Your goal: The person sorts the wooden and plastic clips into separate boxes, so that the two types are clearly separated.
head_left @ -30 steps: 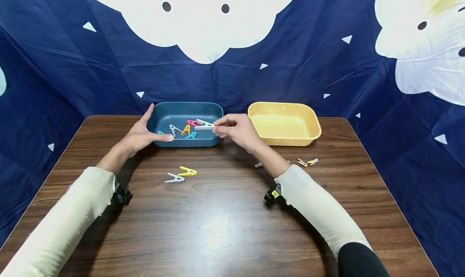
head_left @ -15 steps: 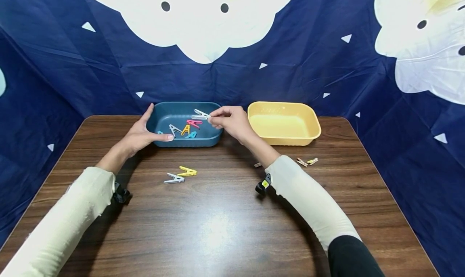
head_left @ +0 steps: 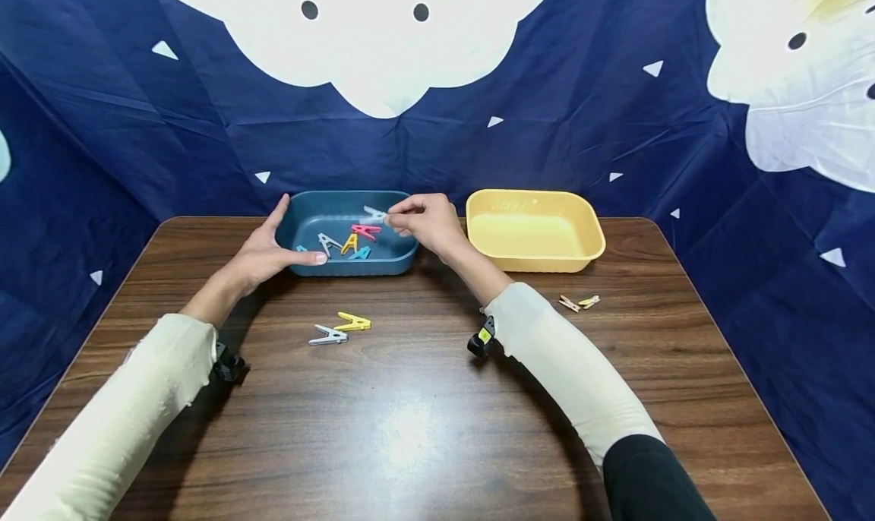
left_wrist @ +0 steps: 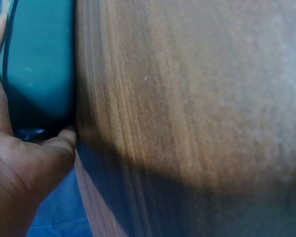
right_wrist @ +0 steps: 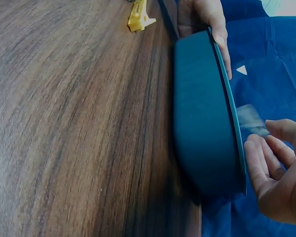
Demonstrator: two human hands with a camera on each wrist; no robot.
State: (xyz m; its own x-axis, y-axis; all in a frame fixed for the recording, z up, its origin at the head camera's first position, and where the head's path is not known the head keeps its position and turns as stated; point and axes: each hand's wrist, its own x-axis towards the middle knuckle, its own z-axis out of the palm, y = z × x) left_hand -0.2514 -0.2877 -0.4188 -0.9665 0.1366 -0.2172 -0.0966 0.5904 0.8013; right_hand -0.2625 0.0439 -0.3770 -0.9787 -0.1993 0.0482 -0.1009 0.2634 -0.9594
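At the left end of a dark blue plastic basin (head_left: 362,268), my left hand (head_left: 263,257) grips the side, thumb over the front rim and fingers spread toward the back. My right hand (head_left: 429,222) is over the basin's right end, a white clothespin (head_left: 373,215) pinched at its fingertips; the clip is blurred. Inside the basin lie a pink clothespin (head_left: 365,232), an orange clothespin (head_left: 349,244), a grey clothespin (head_left: 328,244) and blue ones (head_left: 360,254), one partly hidden by my left thumb. The right wrist view has the blurred clip just beyond the basin's rim.
A yellow basin (head_left: 547,264) stands to the right of the blue one. On the wooden table (head_left: 410,384) in front lie a yellow clothespin (head_left: 354,322) and a grey-blue clothespin (head_left: 329,336). Small wooden clothespins (head_left: 569,304) lie before the yellow basin, some hidden by my right arm.
My right hand has moved left and toward the back of the blue basin with the white clothespin, uncovering the pink one. The left hand has stayed put.
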